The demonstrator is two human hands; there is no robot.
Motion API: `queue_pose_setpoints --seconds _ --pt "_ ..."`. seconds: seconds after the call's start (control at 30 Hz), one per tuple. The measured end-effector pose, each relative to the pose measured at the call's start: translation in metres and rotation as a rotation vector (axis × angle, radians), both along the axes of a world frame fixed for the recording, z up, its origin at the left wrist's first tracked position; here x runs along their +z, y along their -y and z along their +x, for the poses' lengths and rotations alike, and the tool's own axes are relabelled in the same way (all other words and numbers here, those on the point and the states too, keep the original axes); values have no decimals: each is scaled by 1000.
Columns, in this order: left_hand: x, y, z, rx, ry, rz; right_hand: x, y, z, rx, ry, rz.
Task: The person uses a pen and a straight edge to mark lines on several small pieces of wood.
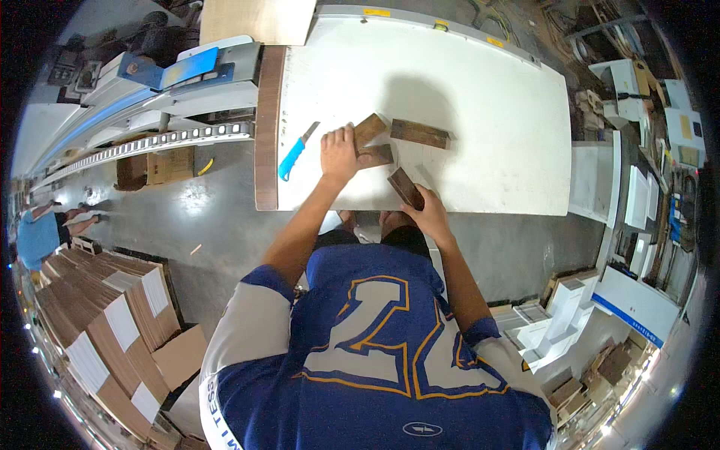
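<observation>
My left hand [340, 155] is closed at the left ends of two brown wooden blocks, an upper block [370, 130] and a lower block [376, 156], which lie close together at an angle on a white board [495, 135]. Closer to me, my right hand [431, 216] grips a dark brown wooden block [405, 188] by its near end, thumb and fingers on its sides. Another wooden block [420, 133] rests to the right of the pair, touched by neither hand. Left of my left hand lies a knife [291, 159] with a blue handle, its blade pointing away from me.
A brown strip [268, 135] edges the board's left side. Beyond it stands a blue and white machine with a long roller rail [165, 141]. Stacked cardboard [112, 330] fills the lower left, where a person in blue [41, 232] is visible. White panels [551, 315] lie at right.
</observation>
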State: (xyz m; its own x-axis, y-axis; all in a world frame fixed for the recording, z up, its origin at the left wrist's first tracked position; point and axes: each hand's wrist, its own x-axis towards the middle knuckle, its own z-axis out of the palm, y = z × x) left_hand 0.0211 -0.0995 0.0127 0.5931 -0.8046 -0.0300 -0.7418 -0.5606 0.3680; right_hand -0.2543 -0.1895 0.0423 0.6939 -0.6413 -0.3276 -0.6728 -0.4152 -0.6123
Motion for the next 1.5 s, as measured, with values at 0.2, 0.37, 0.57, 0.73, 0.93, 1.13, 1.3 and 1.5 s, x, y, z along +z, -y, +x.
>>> queue_pose_setpoints --seconds 0.2,0.37,0.57,0.73,0.93,1.13,1.3,1.5 --pt "2 -16 10 -97 -142 -158 11 -1 7 77 -90 -180" --pt "-4 -35 2 -244 -221 -245 2 -7 5 56 -50 -150" --pt "-42 -39 -4 -320 14 -296 -24 -15 -1 58 34 -175" --pt "-34 -51 -7 -218 132 -121 -37 -14 -8 96 12 -214" --pt "-10 -60 -8 -128 -295 -99 -42 8 -2 -72 7 -279" --pt "-7 -74 -4 140 -1189 -277 -31 25 17 -69 149 -52" --pt "-15 -75 7 102 -993 -501 -38 30 29 -63 -89 -242" --pt "-13 -79 15 41 -226 -443 -45 9 40 -105 61 -133"
